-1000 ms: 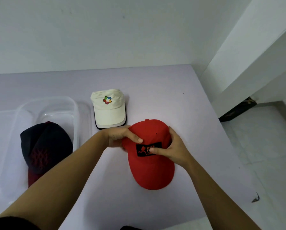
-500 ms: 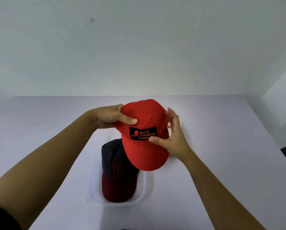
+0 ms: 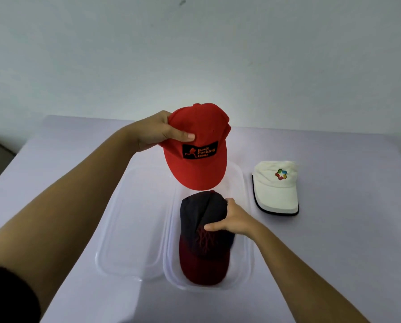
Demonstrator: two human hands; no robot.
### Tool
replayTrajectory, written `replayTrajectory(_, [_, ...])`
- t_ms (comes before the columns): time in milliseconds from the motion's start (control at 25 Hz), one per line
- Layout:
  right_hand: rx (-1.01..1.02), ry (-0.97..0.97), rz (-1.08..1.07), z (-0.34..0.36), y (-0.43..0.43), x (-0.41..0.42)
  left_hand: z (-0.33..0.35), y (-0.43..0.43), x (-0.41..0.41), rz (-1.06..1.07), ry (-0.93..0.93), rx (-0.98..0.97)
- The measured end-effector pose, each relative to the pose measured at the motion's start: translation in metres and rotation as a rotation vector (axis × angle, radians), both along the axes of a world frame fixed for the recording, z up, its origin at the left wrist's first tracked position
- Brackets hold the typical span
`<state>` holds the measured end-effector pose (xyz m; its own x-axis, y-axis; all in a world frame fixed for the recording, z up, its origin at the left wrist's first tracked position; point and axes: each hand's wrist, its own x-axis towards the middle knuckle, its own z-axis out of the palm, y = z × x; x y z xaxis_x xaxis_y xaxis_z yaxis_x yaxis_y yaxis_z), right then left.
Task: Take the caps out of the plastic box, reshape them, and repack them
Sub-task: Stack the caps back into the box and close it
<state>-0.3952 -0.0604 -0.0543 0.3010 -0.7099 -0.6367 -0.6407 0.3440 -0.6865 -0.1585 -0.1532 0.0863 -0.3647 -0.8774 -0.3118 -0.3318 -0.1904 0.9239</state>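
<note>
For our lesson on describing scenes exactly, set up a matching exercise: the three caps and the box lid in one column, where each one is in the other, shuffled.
Things:
1. red cap
2. dark cap
3. white cap
4. clear lid

Places:
A. on the table, right of the box
B. flat on the table, left of the box
C. held up in the left hand
D. in the plastic box, under the right hand

Pairs: 1-C, 2-D, 3-A, 4-B

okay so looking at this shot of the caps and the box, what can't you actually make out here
- Head view: back of the red cap, hidden by the left hand and the cap's own crown.
- Dark cap crown, partly covered by the right hand.
- Anything under the dark cap in the plastic box.
- White cap logo: too small to read.
</note>
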Motion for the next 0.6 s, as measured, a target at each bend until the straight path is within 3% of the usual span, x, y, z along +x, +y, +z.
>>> replayTrajectory(240, [-0.143, -0.070, 0.123, 0.005, 0.013, -0.010, -0.026, -0.010, -0.009, 0.012, 0.002, 0.032])
replayTrajectory(360, [-0.081, -0.195, 0.154, 0.007, 0.017, -0.017, -0.044, -0.012, -0.017, 0.010, 0.036, 0.090])
replayTrajectory(600, [-0.035, -0.303, 0.161, 0.004, 0.027, -0.023, -0.091, 0.009, -0.038, -0.149, -0.100, 0.297])
